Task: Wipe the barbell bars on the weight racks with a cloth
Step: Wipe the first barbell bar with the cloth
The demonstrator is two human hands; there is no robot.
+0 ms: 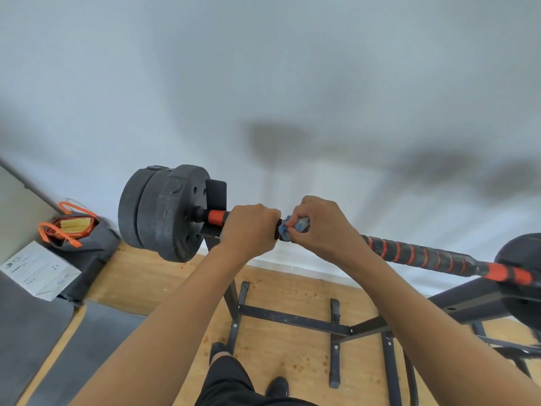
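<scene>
A barbell bar with black and orange grip wrap lies across a black weight rack, sloping down to the right. Black plates sit on its left end; another plate shows at the right edge. My left hand grips the bar just right of the orange collar. Beside it, my right hand holds a blue cloth wrapped against the bar. The two hands almost touch. Most of the cloth is hidden under my fingers.
A white wall stands close behind the bar. At left on the wooden floor sit a dark bag with orange straps and a white box. Grey mats cover the floor at lower left. My feet stand near the rack's base.
</scene>
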